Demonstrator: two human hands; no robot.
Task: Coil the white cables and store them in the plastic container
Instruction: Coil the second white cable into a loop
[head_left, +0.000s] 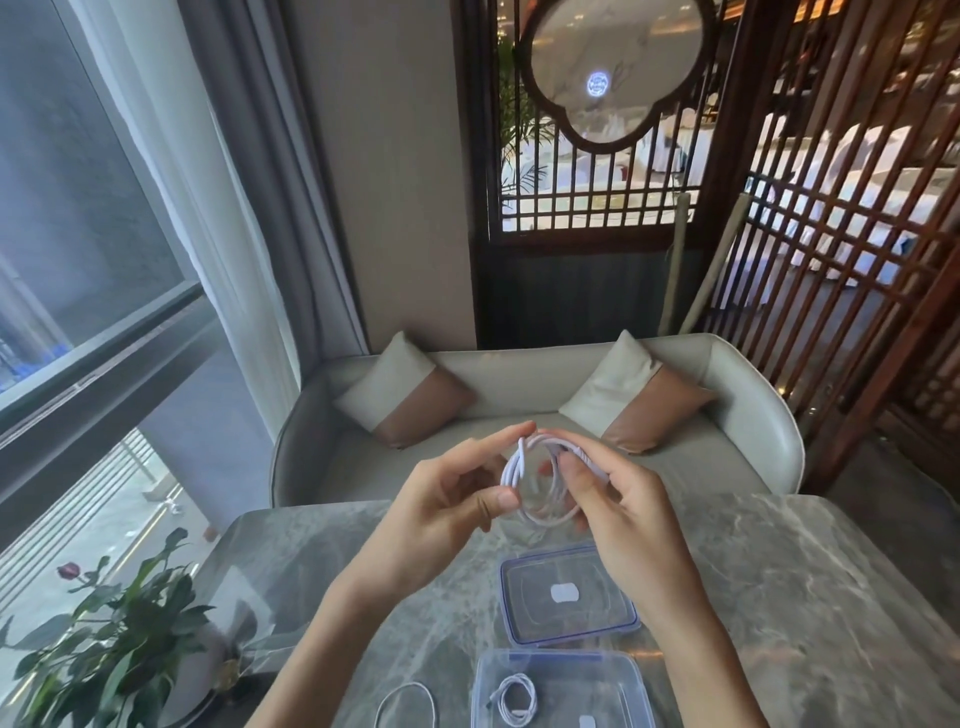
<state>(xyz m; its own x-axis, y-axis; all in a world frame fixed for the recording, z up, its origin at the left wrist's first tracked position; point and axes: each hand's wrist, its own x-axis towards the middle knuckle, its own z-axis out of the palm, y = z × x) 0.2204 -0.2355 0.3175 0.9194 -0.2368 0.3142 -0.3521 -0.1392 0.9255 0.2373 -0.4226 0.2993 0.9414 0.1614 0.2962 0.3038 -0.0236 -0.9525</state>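
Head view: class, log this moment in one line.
left hand, right hand: grip white cable; container: open, coiled cable inside; lid: off; loose cable: on table

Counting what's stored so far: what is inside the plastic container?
One coiled white cable lies inside the plastic container. Its near part is cut off by the frame edge, so anything there is unseen.

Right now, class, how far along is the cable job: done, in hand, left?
Done: one coil lies in the container. In hand: left hand and right hand hold a second cable, looped, above the table. Left: store it, then coil the loose cable beside the container; the lid is off.
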